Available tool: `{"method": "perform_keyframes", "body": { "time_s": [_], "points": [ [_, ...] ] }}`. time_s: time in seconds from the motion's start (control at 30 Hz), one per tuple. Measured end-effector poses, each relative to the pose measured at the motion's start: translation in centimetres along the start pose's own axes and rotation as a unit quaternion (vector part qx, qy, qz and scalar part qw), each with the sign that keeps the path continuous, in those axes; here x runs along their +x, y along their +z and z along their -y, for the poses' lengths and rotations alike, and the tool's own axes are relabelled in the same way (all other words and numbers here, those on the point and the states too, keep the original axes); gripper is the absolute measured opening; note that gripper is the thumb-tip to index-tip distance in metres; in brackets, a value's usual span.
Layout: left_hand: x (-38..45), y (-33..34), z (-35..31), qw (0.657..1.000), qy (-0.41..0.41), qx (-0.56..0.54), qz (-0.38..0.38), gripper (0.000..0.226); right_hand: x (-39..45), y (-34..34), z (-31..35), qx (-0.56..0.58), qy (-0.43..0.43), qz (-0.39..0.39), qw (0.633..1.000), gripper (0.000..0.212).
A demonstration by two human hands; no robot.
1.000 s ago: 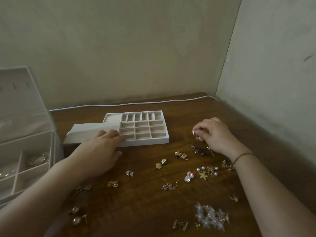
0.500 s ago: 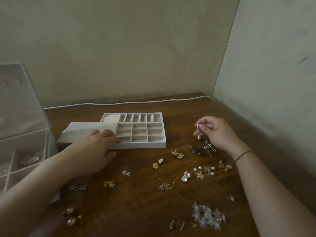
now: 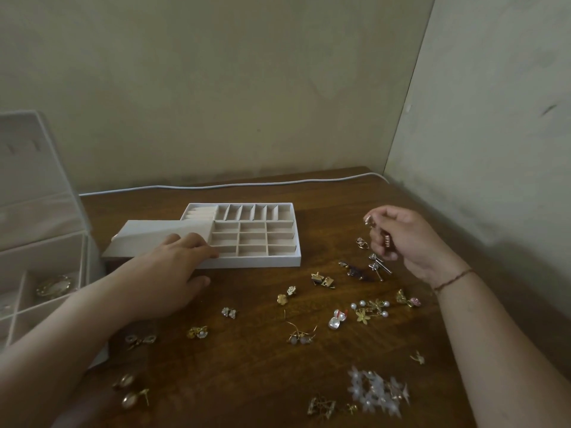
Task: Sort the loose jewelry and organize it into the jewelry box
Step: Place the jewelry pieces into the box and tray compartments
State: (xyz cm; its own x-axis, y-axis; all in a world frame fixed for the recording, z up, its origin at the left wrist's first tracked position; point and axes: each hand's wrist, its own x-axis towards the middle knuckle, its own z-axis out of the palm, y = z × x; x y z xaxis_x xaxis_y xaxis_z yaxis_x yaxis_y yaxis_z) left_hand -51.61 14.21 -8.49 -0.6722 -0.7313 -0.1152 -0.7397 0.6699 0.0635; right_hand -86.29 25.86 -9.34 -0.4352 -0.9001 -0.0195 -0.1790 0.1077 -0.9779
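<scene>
Two small rose-gold earrings (image 3: 377, 231) are pinched in the curled fingers (image 3: 381, 242) of the right hand (image 3: 404, 242), which is raised above the wooden table (image 3: 247, 381), off to the right of the divided tray (image 3: 279, 262). The left hand (image 3: 173, 273) lies flat with its fingers straight; the fingertips rest on the tray's near-left edge, where a pale flat lid (image 3: 148, 237) lies slanted across the tray's left end and covers some of its compartments. The uncovered compartments look bare.

Just below the right hand lie a pair of silver stud earrings (image 3: 378, 267) and a dark piece (image 3: 355, 270). Nearer the person the loose jewelry is scattered: gold square studs (image 3: 323, 279), small gold flower studs (image 3: 285, 295), a pearl cluster with gold flowers (image 3: 370, 308), a white pearl drop (image 3: 336, 319), gold hook earrings (image 3: 301, 335), and a blurred white flower piece (image 3: 377, 393) near the lower edge. By the left forearm sit round gold studs (image 3: 128, 390) and other small gold pieces.

The open jewelry box (image 3: 40, 273) stands at the left, lid upright, touching the forearm's far side; a round gold item (image 3: 54, 285) lies in one of its compartments. A white cable (image 3: 231, 184) runs along the back of the table against the wall (image 3: 216, 88).
</scene>
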Motion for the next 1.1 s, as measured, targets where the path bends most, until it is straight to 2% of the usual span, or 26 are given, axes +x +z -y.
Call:
{"method": "perform_keyframes", "body": {
  "time_s": [0.07,0.13,0.2,0.3,0.33,0.43,0.53,0.67,0.8,0.97,1.1],
  "points": [
    [-0.1,0.1,0.2,1.000,0.003,-0.003,0.000,0.052,0.0,-0.7,0.1,0.166,0.041,0.037,0.985,0.026],
    [-0.1,0.1,0.4,1.000,0.009,0.001,0.004,0.054,0.1,-1.1,0.2,0.278,0.063,0.056,0.957,0.038],
    [-0.1,0.1,0.5,1.000,0.015,0.003,0.011,0.056,0.3,-1.2,0.0,0.319,0.076,0.051,0.943,0.042],
    [-0.2,0.1,0.6,0.999,0.023,0.001,0.022,0.058,0.2,-1.1,-0.1,0.342,0.098,0.024,0.934,0.016],
    [-0.2,0.1,0.7,0.999,0.026,0.001,0.025,0.058,0.2,-1.0,-0.1,0.344,0.099,0.014,0.934,0.014],
    [-0.5,0.2,0.8,0.999,0.032,-0.005,0.026,0.059,-0.1,-0.5,0.0,0.274,0.079,0.003,0.958,0.036],
    [-1.1,0.3,0.8,0.999,0.037,-0.024,0.007,0.058,-0.7,0.3,0.5,0.198,0.051,0.028,0.979,0.026],
    [-3.1,0.5,0.6,0.997,0.046,-0.048,-0.048,0.052,-1.2,0.6,0.7,0.146,0.068,0.075,0.984,0.024],
    [-6.9,0.8,0.6,0.990,0.077,-0.023,-0.116,0.044,-1.8,1.1,0.6,0.062,0.076,0.099,0.990,0.045],
    [-11.4,0.9,1.5,0.976,0.128,0.017,-0.174,0.030,-1.8,2.4,1.0,-0.019,0.077,0.067,0.995,0.058],
    [-13.9,1.7,3.7,0.963,0.138,0.010,-0.232,0.020,-1.2,4.0,1.8,-0.045,0.112,0.057,0.991,0.049]
  ]
}}
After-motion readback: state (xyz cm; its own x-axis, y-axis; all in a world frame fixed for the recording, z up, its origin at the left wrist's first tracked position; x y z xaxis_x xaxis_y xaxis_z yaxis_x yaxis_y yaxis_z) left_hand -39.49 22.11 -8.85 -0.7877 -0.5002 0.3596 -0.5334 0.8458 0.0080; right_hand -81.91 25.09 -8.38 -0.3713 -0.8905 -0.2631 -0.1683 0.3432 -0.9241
